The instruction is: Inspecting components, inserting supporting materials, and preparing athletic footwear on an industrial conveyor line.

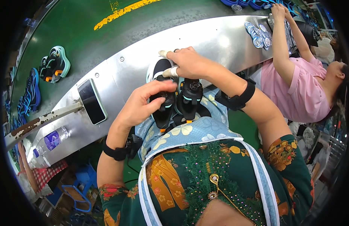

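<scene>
A pair of black sneakers with pale mint trim and round dials on their tongues rests at the near edge of the metal bench. My right hand [189, 63], with pale finger covers on two fingers, grips the left shoe [159, 68] round its toe. Its thumb lies on the upper, and the index finger reaches past the toe. Over the dial of this same shoe curves my left hand [146, 101], thumb and fingers apart. The right shoe [190, 92] stands beside it, touched by neither hand. Orange tabs show at the heels.
On the metal bench [135, 45] lie a phone [91, 101], a water bottle [52, 140] and round labels [258, 34]. A chipped metal bar [44, 121] crosses at left. More shoes [54, 64] sit on the green surface beyond. A co-worker in pink [295, 88] works at right.
</scene>
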Action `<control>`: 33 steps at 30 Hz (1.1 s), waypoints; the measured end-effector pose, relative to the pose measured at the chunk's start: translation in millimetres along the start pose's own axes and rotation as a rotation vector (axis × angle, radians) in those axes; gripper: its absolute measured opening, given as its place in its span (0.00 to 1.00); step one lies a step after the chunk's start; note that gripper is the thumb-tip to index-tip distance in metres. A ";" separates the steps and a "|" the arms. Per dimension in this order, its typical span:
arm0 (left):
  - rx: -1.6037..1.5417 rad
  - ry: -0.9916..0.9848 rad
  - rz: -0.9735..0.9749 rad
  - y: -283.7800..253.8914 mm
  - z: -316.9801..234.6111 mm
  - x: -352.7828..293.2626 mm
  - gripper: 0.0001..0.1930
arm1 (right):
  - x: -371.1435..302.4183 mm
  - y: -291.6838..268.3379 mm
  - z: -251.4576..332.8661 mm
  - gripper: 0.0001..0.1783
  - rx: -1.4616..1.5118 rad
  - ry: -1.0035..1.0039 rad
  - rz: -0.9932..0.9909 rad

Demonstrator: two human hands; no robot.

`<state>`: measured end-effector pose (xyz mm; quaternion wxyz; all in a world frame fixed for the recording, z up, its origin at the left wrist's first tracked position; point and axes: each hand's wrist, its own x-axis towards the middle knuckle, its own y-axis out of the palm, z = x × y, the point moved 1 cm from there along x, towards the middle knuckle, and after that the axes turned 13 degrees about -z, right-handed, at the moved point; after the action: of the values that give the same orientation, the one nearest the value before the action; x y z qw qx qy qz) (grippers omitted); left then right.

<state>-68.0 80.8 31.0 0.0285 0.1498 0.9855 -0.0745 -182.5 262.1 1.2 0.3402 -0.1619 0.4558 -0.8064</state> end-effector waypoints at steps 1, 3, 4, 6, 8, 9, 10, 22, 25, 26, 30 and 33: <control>0.015 -0.024 -0.183 5.3 -7.8 1.4 0.23 | 0.5 1.7 -2.2 0.37 0.001 0.000 0.004; 0.350 0.043 -0.549 20.1 -15.1 2.1 0.22 | -0.7 4.7 -5.0 0.38 -0.006 0.017 -0.021; 0.349 0.042 -0.542 19.4 -13.4 0.1 0.22 | 1.3 4.5 -5.4 0.38 -0.004 0.023 -0.023; 0.244 -0.138 -0.397 16.6 -8.2 -8.9 0.24 | 4.0 3.6 -2.4 0.38 0.025 0.022 0.011; 0.133 -0.109 -0.271 2.2 0.4 -6.0 0.24 | 4.0 1.8 -2.7 0.38 0.054 0.008 0.021; 0.141 -0.064 -0.182 -1.9 1.9 -2.7 0.25 | 4.5 1.0 -2.9 0.39 0.078 -0.009 0.028; 0.150 -0.019 -0.094 -3.0 1.7 -1.4 0.25 | 4.4 3.2 -3.6 0.39 0.078 -0.012 0.031; 0.096 -0.017 -0.003 -20.7 14.1 6.5 0.20 | 10.5 6.2 -9.9 0.40 0.066 0.035 0.071; 0.125 -0.068 -0.158 -9.3 2.2 8.5 0.19 | 9.4 12.5 -14.7 0.40 0.063 0.006 0.005; 0.112 -0.086 -0.268 -2.1 -0.3 2.7 0.19 | 10.0 12.5 -12.2 0.41 0.046 0.006 0.002; 0.374 -0.066 -0.477 12.6 2.8 -5.9 0.17 | 10.4 13.4 -13.7 0.41 0.072 0.016 0.002; 0.147 -0.045 -0.167 -11.9 18.3 5.9 0.15 | 11.0 13.7 -16.3 0.41 0.105 0.008 0.005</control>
<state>-76.7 68.5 14.1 0.0335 0.0672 0.9855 -0.1519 -194.2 259.7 -19.6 0.3486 -0.1393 0.4145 -0.8290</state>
